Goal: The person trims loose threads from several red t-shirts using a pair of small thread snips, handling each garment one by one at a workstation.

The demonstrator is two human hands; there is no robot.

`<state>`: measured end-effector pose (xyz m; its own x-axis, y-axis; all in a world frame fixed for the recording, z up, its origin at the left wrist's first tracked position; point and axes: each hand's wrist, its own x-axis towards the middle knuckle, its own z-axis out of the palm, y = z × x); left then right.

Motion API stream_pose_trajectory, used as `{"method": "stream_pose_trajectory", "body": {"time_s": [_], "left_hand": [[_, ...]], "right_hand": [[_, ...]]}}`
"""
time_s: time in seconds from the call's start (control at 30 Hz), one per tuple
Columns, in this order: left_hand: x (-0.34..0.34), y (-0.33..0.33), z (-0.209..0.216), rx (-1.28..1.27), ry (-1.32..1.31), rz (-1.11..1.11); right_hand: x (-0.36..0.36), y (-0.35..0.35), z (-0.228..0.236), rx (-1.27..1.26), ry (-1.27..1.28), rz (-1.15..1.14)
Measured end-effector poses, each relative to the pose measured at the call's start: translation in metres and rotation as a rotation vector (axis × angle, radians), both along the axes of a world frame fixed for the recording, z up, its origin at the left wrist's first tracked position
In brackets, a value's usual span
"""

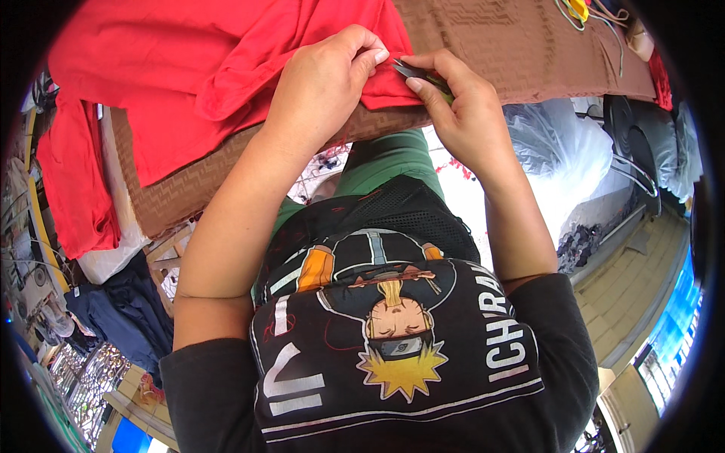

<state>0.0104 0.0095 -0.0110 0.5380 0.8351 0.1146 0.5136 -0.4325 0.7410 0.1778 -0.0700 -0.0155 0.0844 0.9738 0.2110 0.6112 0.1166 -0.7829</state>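
Observation:
A bright red garment (158,57) is spread over the table with folds bunched near its right side. Over this cloth, my left hand (328,79) has its thumb and forefinger pinched together; whatever is between them is too small to make out. Just to the right, my right hand (467,102) grips a small pair of thread snips (414,71) with dark blades. The blades point left toward the pinched fingertips, and the handle is mostly hidden in the palm.
A brown patterned cloth (521,53) covers the table. Yellow and pale cords (596,15) lie at its far right. Red fabric (79,174) hangs off the left side, above a dark blue garment (124,302). Clear plastic bags (559,143) stand below the right edge.

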Motion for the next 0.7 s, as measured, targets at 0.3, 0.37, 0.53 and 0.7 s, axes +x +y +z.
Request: {"method": "stream_pose_trajectory", "body": {"time_s": [0.3,0.37,0.53,0.7], "left_hand": [[-0.013,0.007,0.0,-0.003,-0.09,0.013],[-0.015,0.004,-0.002,0.083,-0.066,-0.03],[-0.01,-0.008,-0.015,0.237,-0.05,0.012],[-0.002,-0.012,-0.022,0.398,-0.051,0.03]], "right_hand": [[0.0,0.002,0.005,-0.038,-0.089,-0.055],[-0.001,0.002,0.006,-0.015,-0.019,-0.05],[-0.006,0.003,-0.004,-0.005,0.094,-0.048],[-0.005,0.004,-0.009,0.004,0.083,-0.061]]}}
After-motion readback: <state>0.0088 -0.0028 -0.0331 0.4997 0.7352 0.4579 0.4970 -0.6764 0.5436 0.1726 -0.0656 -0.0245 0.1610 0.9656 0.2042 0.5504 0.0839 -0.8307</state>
